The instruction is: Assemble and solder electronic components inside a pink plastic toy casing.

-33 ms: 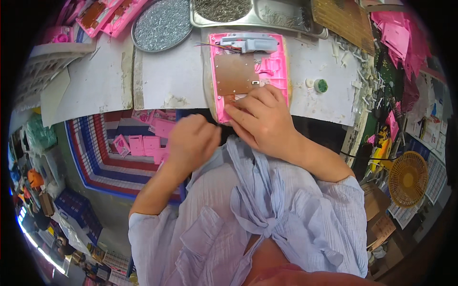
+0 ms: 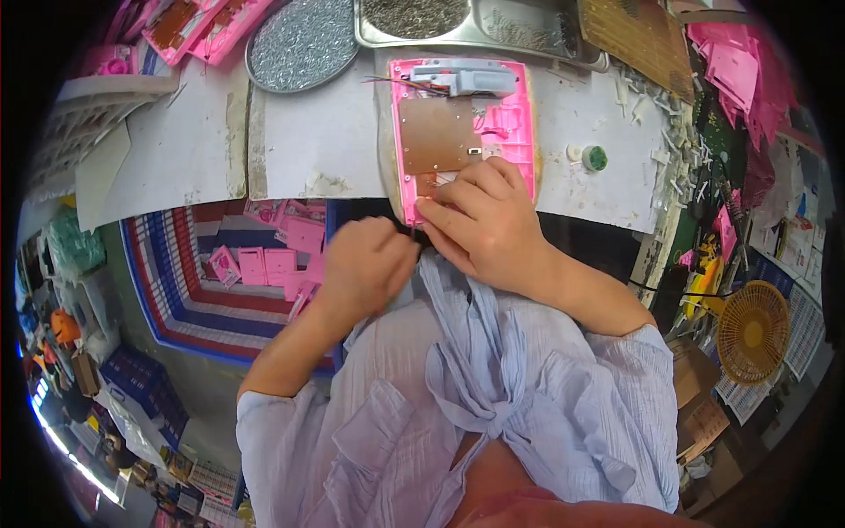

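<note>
Left hand [image 2: 370,264], curled, contents unclear, edges nearer the panel [image 2: 506,119] from 7 o'clock | right hand [image 2: 488,216] grips its 6 o'clock end

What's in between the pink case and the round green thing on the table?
In the head view: white tabletop, with a small white thing on it, nearer the green thing than the pink case.

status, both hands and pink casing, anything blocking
Right hand on pink casing. Left hand curled by its near edge, grip unclear. Casing open side up, brown board showing. Right hand hides part of it.
</note>
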The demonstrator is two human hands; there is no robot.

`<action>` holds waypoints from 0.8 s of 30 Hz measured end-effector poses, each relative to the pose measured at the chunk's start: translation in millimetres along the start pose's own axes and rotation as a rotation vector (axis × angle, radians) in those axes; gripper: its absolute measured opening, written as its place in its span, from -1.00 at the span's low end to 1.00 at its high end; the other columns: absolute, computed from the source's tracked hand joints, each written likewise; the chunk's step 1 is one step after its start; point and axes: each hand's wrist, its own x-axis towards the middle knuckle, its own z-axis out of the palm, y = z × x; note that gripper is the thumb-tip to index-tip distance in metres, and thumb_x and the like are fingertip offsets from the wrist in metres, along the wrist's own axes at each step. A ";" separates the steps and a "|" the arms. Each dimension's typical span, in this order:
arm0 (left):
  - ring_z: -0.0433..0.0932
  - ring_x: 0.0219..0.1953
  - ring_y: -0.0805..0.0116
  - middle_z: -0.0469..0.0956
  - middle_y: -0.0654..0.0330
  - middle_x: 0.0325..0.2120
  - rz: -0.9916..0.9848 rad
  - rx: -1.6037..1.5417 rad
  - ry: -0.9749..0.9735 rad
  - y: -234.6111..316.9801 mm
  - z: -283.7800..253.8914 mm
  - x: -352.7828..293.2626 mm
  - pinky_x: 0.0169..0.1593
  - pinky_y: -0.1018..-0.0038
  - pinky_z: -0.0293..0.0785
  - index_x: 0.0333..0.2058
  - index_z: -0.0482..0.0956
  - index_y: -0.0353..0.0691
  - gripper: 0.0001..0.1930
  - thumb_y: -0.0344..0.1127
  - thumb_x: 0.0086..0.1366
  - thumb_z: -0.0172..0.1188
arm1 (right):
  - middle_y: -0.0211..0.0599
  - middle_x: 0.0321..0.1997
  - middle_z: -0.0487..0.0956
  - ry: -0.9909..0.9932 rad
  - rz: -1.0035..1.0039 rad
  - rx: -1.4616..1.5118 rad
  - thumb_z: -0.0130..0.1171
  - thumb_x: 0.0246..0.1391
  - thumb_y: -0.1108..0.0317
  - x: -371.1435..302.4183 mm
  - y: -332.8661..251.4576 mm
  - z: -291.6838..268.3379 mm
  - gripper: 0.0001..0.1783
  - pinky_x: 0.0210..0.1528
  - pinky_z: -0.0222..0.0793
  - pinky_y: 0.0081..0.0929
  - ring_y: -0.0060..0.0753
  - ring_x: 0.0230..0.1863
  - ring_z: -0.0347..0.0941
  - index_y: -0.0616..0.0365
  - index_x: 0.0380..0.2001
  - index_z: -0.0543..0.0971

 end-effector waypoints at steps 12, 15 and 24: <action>0.54 -0.36 0.02 0.52 0.10 -0.40 0.024 -0.168 -0.023 -16.1 -18.5 36.3 -0.28 0.22 0.50 -0.15 0.64 -0.16 -0.74 -0.37 0.16 0.40 | -0.37 -0.22 0.57 -0.033 0.075 -0.096 0.42 -0.21 0.22 0.7 -6.8 2.1 -0.70 0.00 0.29 -0.14 -0.22 -0.10 0.43 0.01 -0.38 0.56; 0.55 -0.41 0.10 0.53 0.13 -0.44 0.106 -0.164 -0.010 -25.2 -11.9 35.7 -0.37 0.25 0.50 -0.30 0.64 -0.17 -0.80 -0.37 0.12 0.48 | -0.38 -0.27 0.61 -0.073 -0.026 0.152 0.46 -0.12 0.24 9.9 30.7 -38.5 -0.71 0.01 0.35 -0.19 -0.27 -0.14 0.51 0.02 -0.29 0.64; 0.54 -0.39 0.07 0.51 0.13 -0.42 0.181 -0.208 -0.172 -22.7 -36.1 54.5 -0.34 0.23 0.49 -0.24 0.62 -0.18 -0.80 -0.37 0.17 0.42 | -0.33 -0.29 0.70 0.431 0.332 -0.046 0.29 0.23 0.30 142.5 225.4 -192.4 -0.78 -0.14 0.50 -0.50 -0.52 -0.26 0.59 0.27 -0.23 0.70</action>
